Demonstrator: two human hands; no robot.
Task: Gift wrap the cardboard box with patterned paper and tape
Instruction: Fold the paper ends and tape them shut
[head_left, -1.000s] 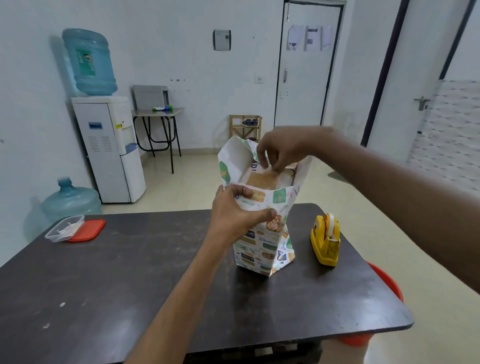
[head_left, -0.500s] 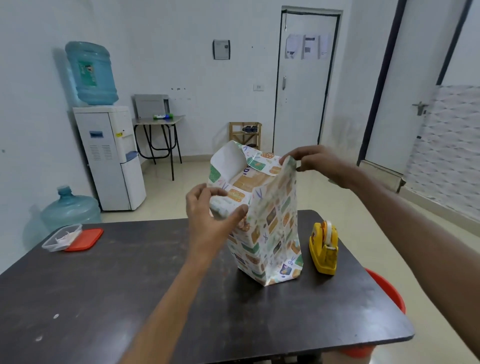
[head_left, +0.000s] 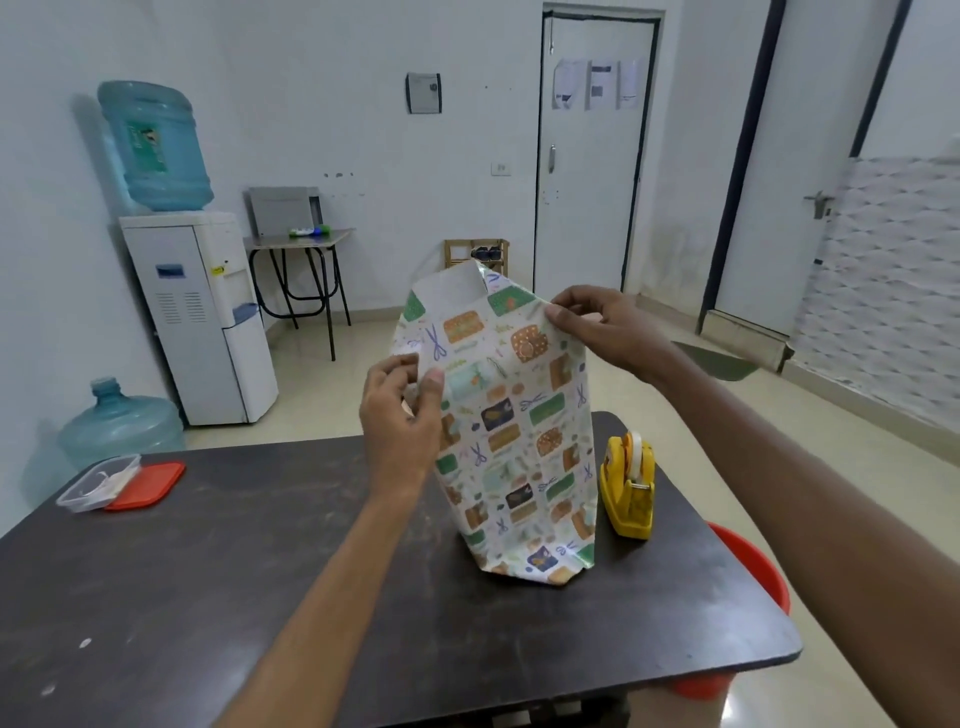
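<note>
My left hand (head_left: 402, 410) is the nearer one. Its thumb and fingers pinch the left edge of the patterned paper (head_left: 519, 431), part-way up. The paper stands as a tall sleeve on the desk (head_left: 234, 571), towards the far right corner, with its long axis upright and its top open. I take the cardboard box to be inside, but the paper hides it. Just beside the sleeve's foot, by the desk's right edge, sits the yellow tape dispenser (head_left: 628, 488). Higher and farther off, my right hand (head_left: 608, 332) pinches the sleeve's top right corner, and the paper's white underside shows at the far left of the opening. The loose top lies between my hands and above the left one, so I judge the fold must go down and inward. My right hand is the nearer to the tape.
</note>
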